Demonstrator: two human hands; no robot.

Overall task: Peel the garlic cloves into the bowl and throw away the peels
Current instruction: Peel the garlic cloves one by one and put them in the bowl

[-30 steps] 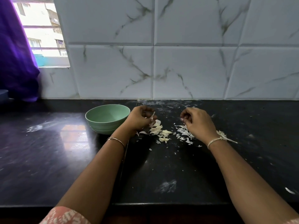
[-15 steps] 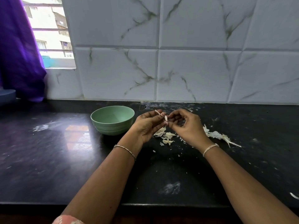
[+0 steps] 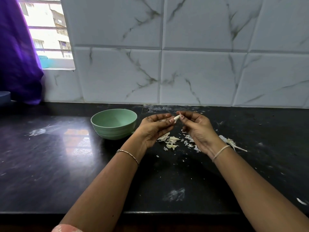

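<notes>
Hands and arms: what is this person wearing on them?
Both forearms are bare. The left hand has a thin metal chain bracelet at its wrist. The right hand has a pale, thin looped band. A pink-and-white patterned sleeve edge shows at the left upper arm.

The bench [image 3: 50, 164] runs wide and open to the left of the bowl [image 3: 113, 123] and along its front, where only the two forearms reach over it. The bowl stands just left of the left hand [image 3: 153, 129], its mouth open upward. Both hands are raised close together, pinching one clove [image 3: 176, 117] between them. A scatter of peels [image 3: 172, 141] lies beneath them and trails past the right hand [image 3: 199, 129]. The tiled wall [image 3: 200, 72] closes the back, and a purple curtain [image 3: 18, 56] hangs at the far left.
</notes>
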